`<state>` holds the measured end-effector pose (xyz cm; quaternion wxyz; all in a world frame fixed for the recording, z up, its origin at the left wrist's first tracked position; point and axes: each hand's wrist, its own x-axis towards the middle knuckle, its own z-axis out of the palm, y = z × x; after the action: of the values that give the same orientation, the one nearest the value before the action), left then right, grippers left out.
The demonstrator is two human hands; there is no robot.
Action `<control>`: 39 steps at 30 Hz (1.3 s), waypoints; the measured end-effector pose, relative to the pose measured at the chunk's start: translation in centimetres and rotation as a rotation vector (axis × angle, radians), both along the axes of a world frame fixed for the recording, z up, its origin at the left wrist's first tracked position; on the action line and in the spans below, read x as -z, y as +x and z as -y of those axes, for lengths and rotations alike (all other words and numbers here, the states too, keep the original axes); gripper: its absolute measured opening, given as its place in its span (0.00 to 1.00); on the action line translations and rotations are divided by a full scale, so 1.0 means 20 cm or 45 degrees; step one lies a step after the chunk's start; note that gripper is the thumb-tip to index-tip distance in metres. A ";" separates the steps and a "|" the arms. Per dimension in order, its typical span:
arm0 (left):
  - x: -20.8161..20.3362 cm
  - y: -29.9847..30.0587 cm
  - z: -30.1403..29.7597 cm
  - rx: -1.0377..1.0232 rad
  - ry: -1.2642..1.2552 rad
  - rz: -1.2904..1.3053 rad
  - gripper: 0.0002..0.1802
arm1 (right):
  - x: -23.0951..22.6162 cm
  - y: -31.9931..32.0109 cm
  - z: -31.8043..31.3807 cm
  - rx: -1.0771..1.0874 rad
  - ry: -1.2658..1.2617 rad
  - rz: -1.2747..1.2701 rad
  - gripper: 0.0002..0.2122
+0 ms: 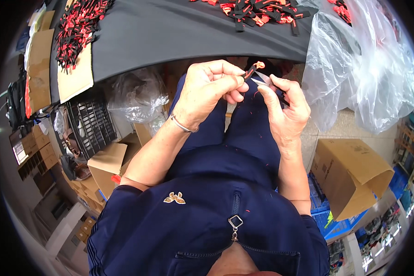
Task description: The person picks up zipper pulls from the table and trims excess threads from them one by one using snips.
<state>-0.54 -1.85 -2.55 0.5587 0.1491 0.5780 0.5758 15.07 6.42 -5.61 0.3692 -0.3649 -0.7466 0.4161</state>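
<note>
Over my lap, my left hand pinches a short black strap with an orange-red end between thumb and fingers. The strap's free end points up and to the right. Close beside it, my right hand is closed around small thread snips. Their two pointed metal blades stand slightly apart, right by the strap. My fingers hide most of the snips' handle. Small bits of red thread lie on my dark blue clothes.
A table with a black cover stands ahead. A pile of black-and-red straps lies at its left on cardboard; another pile lies farther back. A clear plastic bag hangs at right, above a cardboard box.
</note>
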 end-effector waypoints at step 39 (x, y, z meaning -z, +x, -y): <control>0.05 0.10 0.09 0.060 -0.069 0.129 0.08 | -0.02 0.00 0.01 -0.210 -0.884 -0.422 0.13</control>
<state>1.55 -3.64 -3.58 0.6045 0.1185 0.5606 0.5534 14.97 6.30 -5.30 0.3048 -0.3348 -0.5184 0.7254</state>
